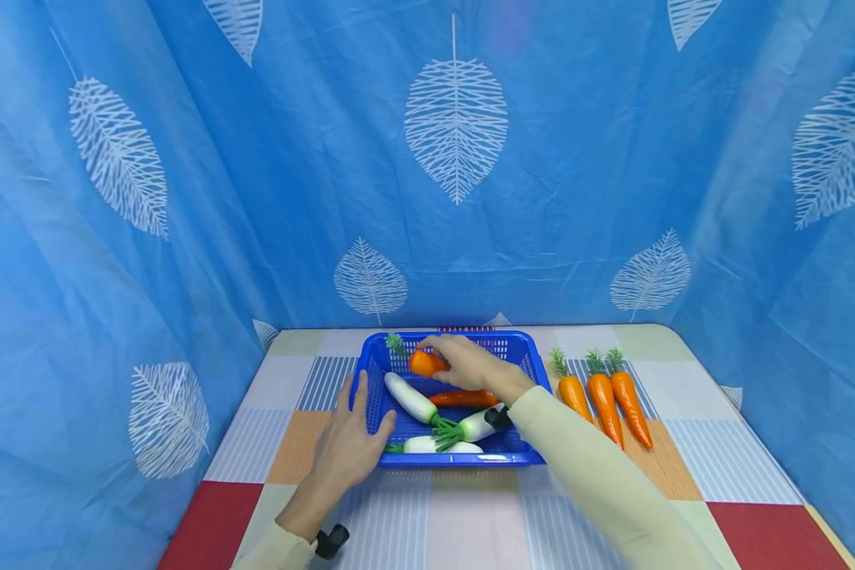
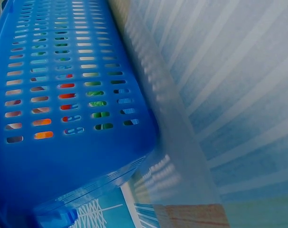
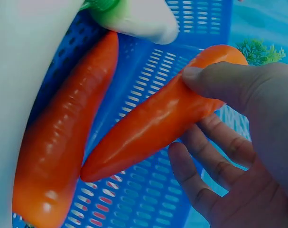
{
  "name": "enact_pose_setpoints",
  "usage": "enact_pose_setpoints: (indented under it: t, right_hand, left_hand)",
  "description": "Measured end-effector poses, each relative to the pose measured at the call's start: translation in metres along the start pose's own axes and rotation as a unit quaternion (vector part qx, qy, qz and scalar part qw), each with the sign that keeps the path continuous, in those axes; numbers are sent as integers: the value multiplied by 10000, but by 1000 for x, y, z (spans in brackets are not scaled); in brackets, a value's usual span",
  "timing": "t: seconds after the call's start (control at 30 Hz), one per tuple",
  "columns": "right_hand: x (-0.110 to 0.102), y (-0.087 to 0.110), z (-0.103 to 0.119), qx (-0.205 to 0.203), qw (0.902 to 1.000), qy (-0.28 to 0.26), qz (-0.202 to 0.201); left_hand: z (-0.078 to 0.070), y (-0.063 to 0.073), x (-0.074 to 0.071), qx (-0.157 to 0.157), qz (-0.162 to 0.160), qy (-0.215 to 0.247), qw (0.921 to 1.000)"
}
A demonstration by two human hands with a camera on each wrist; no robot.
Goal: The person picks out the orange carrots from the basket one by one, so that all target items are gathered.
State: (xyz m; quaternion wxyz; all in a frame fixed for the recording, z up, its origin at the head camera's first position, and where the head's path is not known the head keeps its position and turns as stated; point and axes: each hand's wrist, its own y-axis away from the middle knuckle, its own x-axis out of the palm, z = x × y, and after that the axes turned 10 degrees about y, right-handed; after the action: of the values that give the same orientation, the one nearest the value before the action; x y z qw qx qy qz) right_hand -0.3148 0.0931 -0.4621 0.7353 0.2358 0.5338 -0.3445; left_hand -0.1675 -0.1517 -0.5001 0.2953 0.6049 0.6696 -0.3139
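In the head view a blue plastic basket (image 1: 456,460) stands on the table. Inside it my right hand (image 1: 470,366) grips an orange carrot (image 1: 427,363) near its leafy end. The right wrist view shows the thumb on top of this carrot (image 3: 153,123) and the fingers beneath it. A second carrot (image 1: 463,398) lies in the basket, with white radishes (image 1: 409,398) around it. My left hand (image 1: 352,443) is at the basket's left side, fingers extended and thumb over the rim. The left wrist view shows only the basket's slotted wall (image 2: 72,95) and the tablecloth, no hand.
Right of the basket, three carrots (image 1: 605,408) lie side by side, green tops toward the back. A patchwork tablecloth (image 1: 470,522) covers the table. Blue curtains (image 1: 292,158) with white leaf prints hang behind and on both sides.
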Motion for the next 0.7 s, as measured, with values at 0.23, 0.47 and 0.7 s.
enact_pose_setpoints:
  t: [0.23,0.47,0.7]
  right_hand:
    - [-9,10,-6,40,9995,-147,-292]
    - [-18,22,-7,188,9975,-402,-552]
    - [-25,36,-10,400,9955,-543,-663]
  left_hand:
    - [1,-1,1,-38,-5,-40,10000]
    - [2,-1,2,-38,-6,11,10000]
    - [2,-1,1,6,-24,32,10000]
